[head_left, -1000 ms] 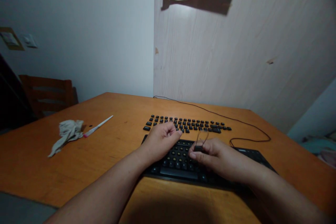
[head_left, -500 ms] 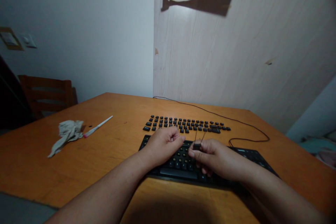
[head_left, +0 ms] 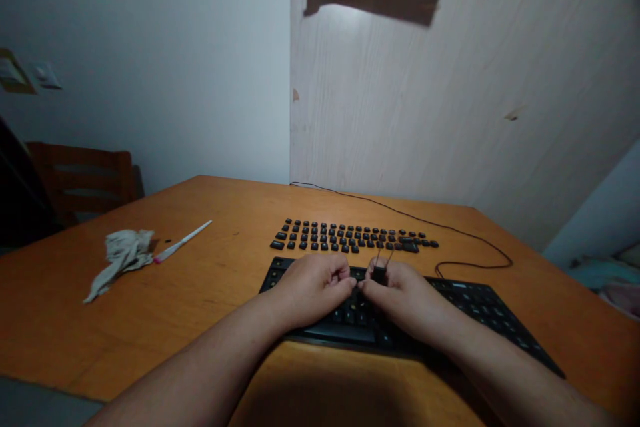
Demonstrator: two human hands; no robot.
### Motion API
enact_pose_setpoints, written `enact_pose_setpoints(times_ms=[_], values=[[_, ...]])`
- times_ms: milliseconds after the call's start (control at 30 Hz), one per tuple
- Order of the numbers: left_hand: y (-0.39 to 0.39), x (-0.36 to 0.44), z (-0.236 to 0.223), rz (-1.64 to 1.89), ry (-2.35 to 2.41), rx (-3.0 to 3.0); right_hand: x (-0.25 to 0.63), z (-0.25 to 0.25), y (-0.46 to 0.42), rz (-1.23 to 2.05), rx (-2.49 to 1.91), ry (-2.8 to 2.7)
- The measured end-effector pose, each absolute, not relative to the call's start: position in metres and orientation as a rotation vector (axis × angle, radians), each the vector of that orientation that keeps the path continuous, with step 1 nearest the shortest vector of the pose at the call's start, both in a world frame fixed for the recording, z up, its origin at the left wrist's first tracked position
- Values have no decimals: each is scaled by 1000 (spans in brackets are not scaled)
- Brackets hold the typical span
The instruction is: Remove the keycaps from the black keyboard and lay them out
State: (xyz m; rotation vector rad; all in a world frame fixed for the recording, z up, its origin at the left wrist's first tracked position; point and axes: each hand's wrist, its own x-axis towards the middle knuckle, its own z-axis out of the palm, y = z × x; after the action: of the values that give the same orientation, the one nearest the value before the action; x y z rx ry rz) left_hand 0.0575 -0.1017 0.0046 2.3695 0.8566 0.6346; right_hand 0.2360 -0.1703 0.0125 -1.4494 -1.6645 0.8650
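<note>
A black keyboard point(head_left: 340, 333) lies in front of me, some of its key positions bare of caps. Above its left half my left hand point(head_left: 323, 287) is closed, thumb against curled fingers; whatever it pinches is hidden. Close beside it, my right hand point(head_left: 400, 290) grips a keycap puller point(head_left: 380, 273), a small black handle with two thin wires pointing up and away from me. The thumbs of both hands nearly meet. Behind the keyboard, loose black keycaps point(head_left: 333, 239) lie in several rows on the table.
On the wooden table point(head_left: 200, 333) a crumpled pale cloth point(head_left: 125, 250) and a white stick-like tool point(head_left: 185, 240) with a pink end lie at left. A black cable point(head_left: 480, 235) loops across the right side. A wooden chair point(head_left: 85, 173) stands beyond the left edge.
My right hand has moved slightly up and turned, bringing its thumb beside my left hand's. My left hand has shifted slightly down. The view has shifted a little.
</note>
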Motion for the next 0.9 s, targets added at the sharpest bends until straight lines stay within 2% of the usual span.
enact_pose_setpoints(times_ms=[533,900], values=[[-103,58,6,534,832,2433,239,12,-170,1013,-1559,-1429],[-103,59,6,585,815,2234,256,17,-165,821,-1498,-1309]])
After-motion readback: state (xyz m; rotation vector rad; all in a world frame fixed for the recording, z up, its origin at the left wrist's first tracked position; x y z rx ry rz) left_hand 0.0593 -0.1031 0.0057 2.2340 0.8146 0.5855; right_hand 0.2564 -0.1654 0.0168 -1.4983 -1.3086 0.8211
